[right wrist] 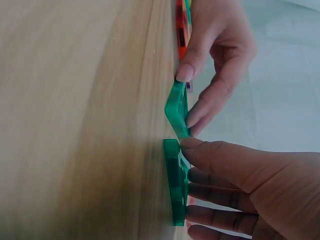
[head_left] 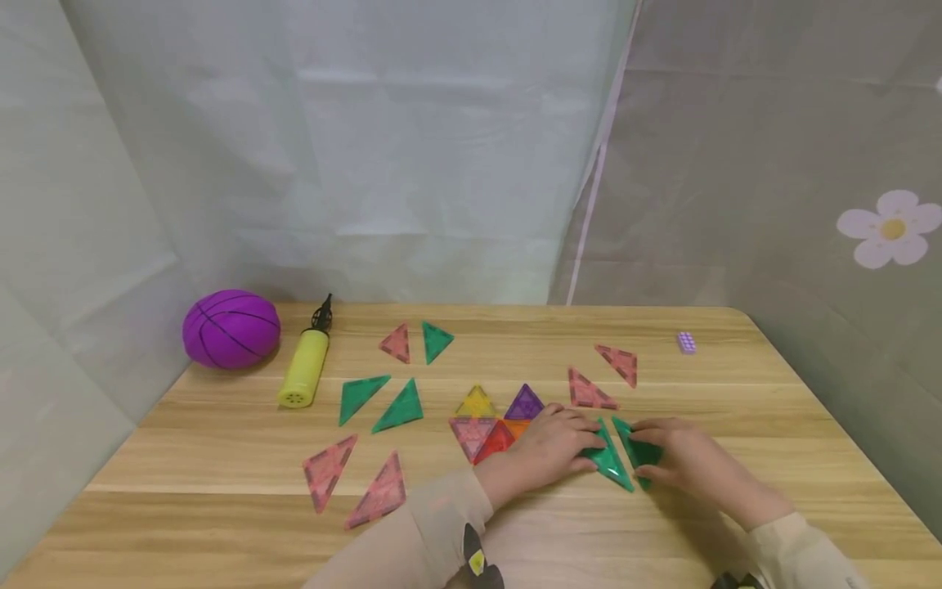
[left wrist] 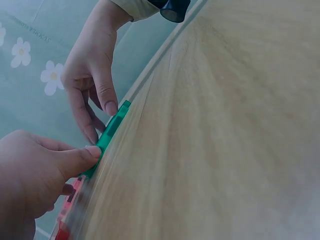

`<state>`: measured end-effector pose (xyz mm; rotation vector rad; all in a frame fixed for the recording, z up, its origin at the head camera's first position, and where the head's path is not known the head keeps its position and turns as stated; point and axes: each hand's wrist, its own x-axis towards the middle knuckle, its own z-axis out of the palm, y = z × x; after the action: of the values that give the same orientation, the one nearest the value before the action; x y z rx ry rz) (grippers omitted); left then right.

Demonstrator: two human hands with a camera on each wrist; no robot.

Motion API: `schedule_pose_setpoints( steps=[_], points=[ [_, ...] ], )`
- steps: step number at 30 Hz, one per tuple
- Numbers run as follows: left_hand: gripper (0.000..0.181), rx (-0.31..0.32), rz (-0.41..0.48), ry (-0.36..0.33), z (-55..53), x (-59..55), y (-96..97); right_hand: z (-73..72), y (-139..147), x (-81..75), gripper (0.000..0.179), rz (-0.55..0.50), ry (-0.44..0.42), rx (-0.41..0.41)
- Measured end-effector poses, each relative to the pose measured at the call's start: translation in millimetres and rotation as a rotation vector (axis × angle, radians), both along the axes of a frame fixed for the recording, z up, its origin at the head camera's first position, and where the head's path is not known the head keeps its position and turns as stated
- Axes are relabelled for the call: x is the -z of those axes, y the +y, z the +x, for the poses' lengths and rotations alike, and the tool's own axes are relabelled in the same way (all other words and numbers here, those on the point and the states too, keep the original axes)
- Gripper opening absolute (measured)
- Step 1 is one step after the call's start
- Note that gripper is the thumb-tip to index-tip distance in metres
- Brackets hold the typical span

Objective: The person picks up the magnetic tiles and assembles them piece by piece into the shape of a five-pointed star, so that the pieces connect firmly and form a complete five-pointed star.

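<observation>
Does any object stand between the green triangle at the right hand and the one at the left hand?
Nothing visible does. In the head view, only a narrow strip of table separates the right green triangle from the left green triangle.

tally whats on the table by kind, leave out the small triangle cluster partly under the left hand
Green triangle tiles: 5
Pink triangle tiles: 5
Purple ball: 1
Yellow pump: 1
Light purple block: 1
Total in view: 13
</observation>
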<state>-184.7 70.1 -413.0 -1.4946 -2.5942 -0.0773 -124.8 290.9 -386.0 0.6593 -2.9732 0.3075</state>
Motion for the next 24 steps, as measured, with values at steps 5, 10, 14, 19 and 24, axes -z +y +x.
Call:
schedule_pose_setpoints(
  steps=[5,10,14,19,24],
  points=[
    [0.038,0.016,-0.005,0.008,-0.3,0.8,-2.9,1.3,-10,-0.3,0.041,0.019,0.008,-0.022],
    [0.038,0.032,0.015,-0.001,-0.4,0.7,-4.8,2.9,-16,-1.3,0.04,0.034,-0.001,-0.017],
    [0.038,0.037,0.021,-0.022,-1.1,0.4,-5.2,2.3,-16,-2.2,0.041,0.035,-0.004,-0.02],
    [0.041,0.039,0.019,-0.048,-4.4,-3.1,-4.1,-3.6,-13,-6.4,0.039,0.033,-0.015,-0.059],
    [0.046,0.011,0.04,-0.025,-11.6,-11.5,-1.3,-13.1,-9,-17.7,0.037,-0.017,-0.021,-0.07]
  ],
)
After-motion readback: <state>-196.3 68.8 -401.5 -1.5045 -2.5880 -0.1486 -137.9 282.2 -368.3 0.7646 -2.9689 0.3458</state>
